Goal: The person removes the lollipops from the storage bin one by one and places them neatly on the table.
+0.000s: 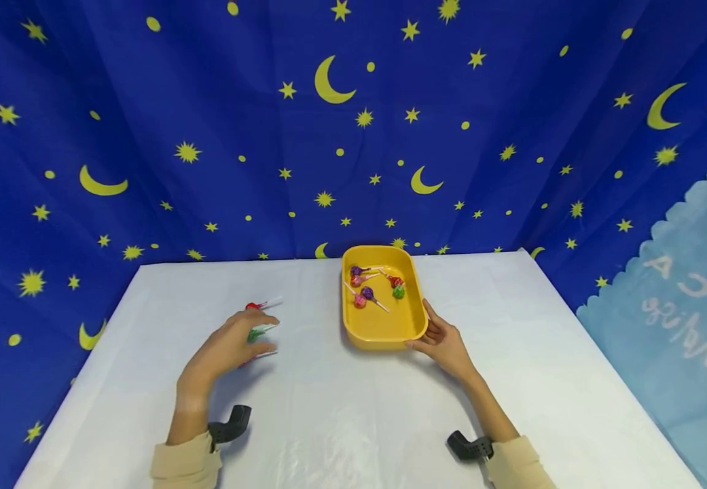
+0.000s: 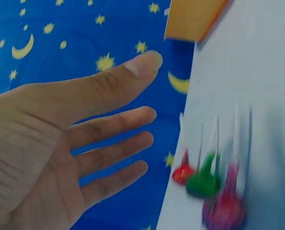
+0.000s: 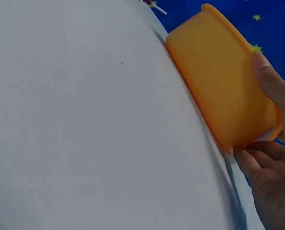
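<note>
A yellow plastic container [image 1: 384, 333] with several wrapped lollipops [image 1: 368, 293] in it stands toward the back of the table. My right hand [image 1: 445, 343] grips its near right corner; in the right wrist view the thumb lies along the wall and the fingers [image 3: 257, 163] curl at the bottom corner. My left hand [image 1: 227, 346] hovers over three lollipops on the table, its fingers spread and holding nothing. The left wrist view shows them in a row: a red lollipop [image 2: 183, 173], a green lollipop [image 2: 203, 184] and a pink-purple lollipop [image 2: 225, 211], sticks pointing toward the container.
A white covered table [image 1: 329, 421] bears everything. Behind it hangs a blue curtain [image 1: 255, 136] with yellow moons and stars. A light blue panel with lettering [image 1: 689, 305] hangs at the right. Each wrist wears a black camera mount [image 1: 231, 424].
</note>
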A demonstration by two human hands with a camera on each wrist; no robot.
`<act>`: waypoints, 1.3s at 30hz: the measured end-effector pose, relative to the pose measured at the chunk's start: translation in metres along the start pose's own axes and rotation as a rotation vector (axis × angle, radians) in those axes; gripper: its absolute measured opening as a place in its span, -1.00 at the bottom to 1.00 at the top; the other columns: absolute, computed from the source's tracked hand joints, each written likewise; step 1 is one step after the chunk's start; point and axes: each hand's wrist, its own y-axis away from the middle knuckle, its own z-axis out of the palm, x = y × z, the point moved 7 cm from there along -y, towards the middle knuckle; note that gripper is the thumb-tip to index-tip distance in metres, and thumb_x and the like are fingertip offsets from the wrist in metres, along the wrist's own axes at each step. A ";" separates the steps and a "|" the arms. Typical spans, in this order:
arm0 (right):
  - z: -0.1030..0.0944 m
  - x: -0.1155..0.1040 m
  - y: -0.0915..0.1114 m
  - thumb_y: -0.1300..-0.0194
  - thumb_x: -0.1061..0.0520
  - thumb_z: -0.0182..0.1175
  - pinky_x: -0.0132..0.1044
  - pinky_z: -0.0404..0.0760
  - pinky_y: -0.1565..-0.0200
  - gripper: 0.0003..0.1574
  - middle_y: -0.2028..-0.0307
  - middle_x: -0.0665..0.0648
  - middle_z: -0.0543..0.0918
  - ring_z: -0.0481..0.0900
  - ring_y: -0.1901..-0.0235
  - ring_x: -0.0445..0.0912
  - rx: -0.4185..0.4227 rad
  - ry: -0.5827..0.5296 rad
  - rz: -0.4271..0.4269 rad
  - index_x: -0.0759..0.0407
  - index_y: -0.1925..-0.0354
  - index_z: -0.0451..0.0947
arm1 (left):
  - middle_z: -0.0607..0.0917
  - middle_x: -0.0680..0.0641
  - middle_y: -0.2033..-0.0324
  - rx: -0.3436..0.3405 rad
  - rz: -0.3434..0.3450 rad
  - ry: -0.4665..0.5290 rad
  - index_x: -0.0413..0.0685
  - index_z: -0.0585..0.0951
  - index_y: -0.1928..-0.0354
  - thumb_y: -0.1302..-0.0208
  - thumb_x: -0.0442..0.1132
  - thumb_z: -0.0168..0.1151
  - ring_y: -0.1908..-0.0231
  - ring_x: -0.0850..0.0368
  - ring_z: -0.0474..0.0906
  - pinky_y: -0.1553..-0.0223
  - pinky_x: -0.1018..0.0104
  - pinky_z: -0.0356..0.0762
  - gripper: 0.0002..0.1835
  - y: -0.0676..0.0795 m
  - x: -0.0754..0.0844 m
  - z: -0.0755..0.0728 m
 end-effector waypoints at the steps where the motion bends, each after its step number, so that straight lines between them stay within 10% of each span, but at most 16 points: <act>1: 0.001 0.001 0.000 -0.08 0.32 0.43 -0.39 0.55 -0.05 0.18 -0.21 0.57 0.41 0.44 -0.20 0.35 -0.001 -0.002 0.003 0.17 -0.51 -0.02 | 0.56 -0.22 -0.18 -0.004 0.014 -0.003 -0.11 0.61 -0.12 -0.19 -0.18 0.39 -0.29 -0.26 0.34 -0.24 -0.18 0.34 -0.55 -0.003 0.005 0.002; 14: 0.004 0.002 -0.001 -0.06 0.33 0.43 -0.35 0.56 -0.05 0.21 -0.18 0.58 0.43 0.45 -0.20 0.35 -0.001 -0.045 0.000 0.16 -0.52 -0.03 | 0.62 -0.02 -0.08 0.035 0.199 -0.113 0.06 0.65 -0.12 -0.19 -0.01 0.38 -0.13 0.02 0.51 -0.17 0.02 0.48 -0.55 -0.064 0.080 0.016; 26: 0.000 -0.002 0.001 -0.08 0.28 0.44 -0.34 0.55 -0.07 0.20 -0.20 0.57 0.42 0.45 -0.20 0.34 0.004 -0.008 0.007 0.15 -0.52 -0.03 | 0.65 -0.10 -0.02 -0.108 0.372 -0.133 -0.11 0.65 -0.10 -0.26 -0.23 0.33 0.00 0.06 0.54 -0.12 0.20 0.50 -0.63 -0.128 0.128 0.045; 39: 0.002 -0.001 0.002 -0.11 0.30 0.41 -0.32 0.54 -0.08 0.18 -0.23 0.59 0.37 0.43 -0.21 0.36 -0.008 -0.007 -0.011 0.19 -0.52 -0.05 | 0.69 -0.09 -0.05 -0.204 0.222 -0.012 -0.19 0.66 -0.08 -0.20 -0.33 0.37 -0.12 -0.04 0.55 -0.20 0.16 0.48 -0.62 -0.182 0.123 0.078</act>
